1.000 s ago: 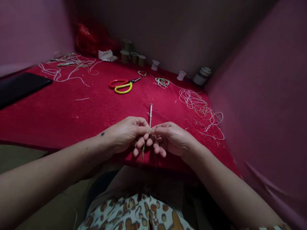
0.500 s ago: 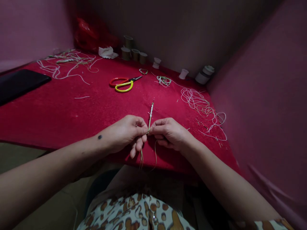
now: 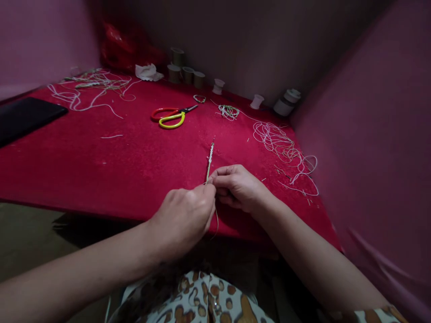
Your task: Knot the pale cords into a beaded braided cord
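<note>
My right hand (image 3: pixel 237 186) is pinching the braided cord (image 3: pixel 210 157) by its near end; my left hand (image 3: pixel 185 216) is resting closed beside it, contents hidden. The cord is pointing away along the worktop (image 3: pixel 134 170).

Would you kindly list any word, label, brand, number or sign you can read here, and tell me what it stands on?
No text can be read.
White bottle at the back right: too dim and blurred to tell whether it bears print.
Spools along the back: too small and dark to tell.
Scissors and flat black object: no lettering visible.
</note>
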Demonstrator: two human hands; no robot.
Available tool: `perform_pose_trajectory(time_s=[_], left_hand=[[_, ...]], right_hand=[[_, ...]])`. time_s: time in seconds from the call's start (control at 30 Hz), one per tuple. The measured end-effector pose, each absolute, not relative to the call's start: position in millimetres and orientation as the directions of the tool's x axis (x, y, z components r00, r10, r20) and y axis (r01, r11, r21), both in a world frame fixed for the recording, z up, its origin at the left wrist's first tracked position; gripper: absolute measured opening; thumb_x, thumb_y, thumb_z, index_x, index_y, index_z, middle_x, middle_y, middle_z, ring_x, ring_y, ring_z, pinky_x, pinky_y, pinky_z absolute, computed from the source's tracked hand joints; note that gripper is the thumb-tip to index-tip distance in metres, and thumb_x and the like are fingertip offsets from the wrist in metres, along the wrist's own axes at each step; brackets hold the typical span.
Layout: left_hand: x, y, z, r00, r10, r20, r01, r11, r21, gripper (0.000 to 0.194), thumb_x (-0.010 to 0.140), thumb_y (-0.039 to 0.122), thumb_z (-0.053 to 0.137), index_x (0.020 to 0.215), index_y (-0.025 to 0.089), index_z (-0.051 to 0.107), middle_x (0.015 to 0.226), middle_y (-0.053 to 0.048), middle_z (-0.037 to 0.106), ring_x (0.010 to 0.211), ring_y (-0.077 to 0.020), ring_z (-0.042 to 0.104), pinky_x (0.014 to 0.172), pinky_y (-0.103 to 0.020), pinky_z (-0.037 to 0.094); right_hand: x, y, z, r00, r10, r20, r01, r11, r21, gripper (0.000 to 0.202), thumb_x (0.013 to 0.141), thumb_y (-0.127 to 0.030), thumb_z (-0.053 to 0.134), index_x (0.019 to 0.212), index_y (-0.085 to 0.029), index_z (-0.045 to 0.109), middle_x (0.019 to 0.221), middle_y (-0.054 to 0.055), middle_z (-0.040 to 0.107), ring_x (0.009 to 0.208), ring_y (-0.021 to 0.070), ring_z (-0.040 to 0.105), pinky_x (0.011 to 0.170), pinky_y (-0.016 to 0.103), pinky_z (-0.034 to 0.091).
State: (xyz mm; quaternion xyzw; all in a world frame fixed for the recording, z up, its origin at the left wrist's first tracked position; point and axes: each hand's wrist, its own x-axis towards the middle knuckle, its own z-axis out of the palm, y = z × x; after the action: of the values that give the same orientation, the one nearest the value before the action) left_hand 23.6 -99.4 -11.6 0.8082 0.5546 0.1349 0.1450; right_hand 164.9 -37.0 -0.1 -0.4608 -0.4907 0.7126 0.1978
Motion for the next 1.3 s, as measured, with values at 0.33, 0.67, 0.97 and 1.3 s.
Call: perform_pose_trajectory(time_s=[0.33, 0.67, 0.97, 1.3], left_hand=[[32.1, -122.0, 3.5, 0.597, 0.798, -0.083, 0.723, -0.490, 0.487, 0.018, 0.085, 0.019, 0.041, 0.076, 0.019, 0.058, 0.064, -0.003, 0.057, 0.048, -0.0145, 0.045, 0.047, -0.028, 0.028], [-2.3, -65.5, 10.5, 0.265, 0.883, -0.387, 0.226, 0.333, 0.915, 0.017, 0.082, 0.031, 0.053, 0.083, 0.016, 0.060, 0.047, -0.002, 0.062, 0.033, -0.0134, 0.054, 0.034, -0.021, 0.039], [7.6, -61.7, -3.0, 0.311, 0.831, -0.461, 0.066, 0.465, 0.883, 0.016, 0.075, 0.022, 0.061, 0.062, 0.017, 0.053, 0.038, 0.001, 0.057, 0.027, -0.0124, 0.051, 0.030, -0.021, 0.042], [7.8, -58.9, -3.3, 0.309, 0.822, -0.478, 0.128, 0.462, 0.878, 0.020, 0.079, 0.021, 0.055, 0.060, 0.018, 0.054, 0.035, 0.002, 0.054, 0.025, -0.0114, 0.046, 0.026, -0.020, 0.038]], right_hand=[[172.5, -33.9, -0.4, -0.553, 0.715, -0.428, 0.195, -0.388, -0.901, 0.013, 0.071, -0.016, 0.060, 0.061, -0.015, 0.051, 0.041, -0.008, 0.040, 0.029, 0.0036, 0.032, 0.025, 0.016, 0.016], [174.4, -32.5, -6.3, -0.583, 0.717, -0.383, 0.181, -0.344, -0.921, 0.015, 0.071, -0.023, 0.062, 0.064, -0.016, 0.051, 0.043, -0.008, 0.040, 0.029, 0.0036, 0.032, 0.025, 0.016, 0.017], [172.8, -32.1, -6.6, -0.563, 0.741, -0.365, 0.235, -0.280, -0.931, 0.018, 0.073, -0.024, 0.062, 0.063, -0.016, 0.050, 0.040, -0.008, 0.042, 0.029, 0.0043, 0.033, 0.028, 0.017, 0.020], [168.8, -36.7, -4.4, -0.478, 0.858, -0.187, 0.520, 0.105, -0.848, 0.008, 0.070, -0.013, 0.052, 0.063, -0.016, 0.052, 0.046, -0.006, 0.042, 0.041, 0.0054, 0.035, 0.042, 0.019, 0.025]])
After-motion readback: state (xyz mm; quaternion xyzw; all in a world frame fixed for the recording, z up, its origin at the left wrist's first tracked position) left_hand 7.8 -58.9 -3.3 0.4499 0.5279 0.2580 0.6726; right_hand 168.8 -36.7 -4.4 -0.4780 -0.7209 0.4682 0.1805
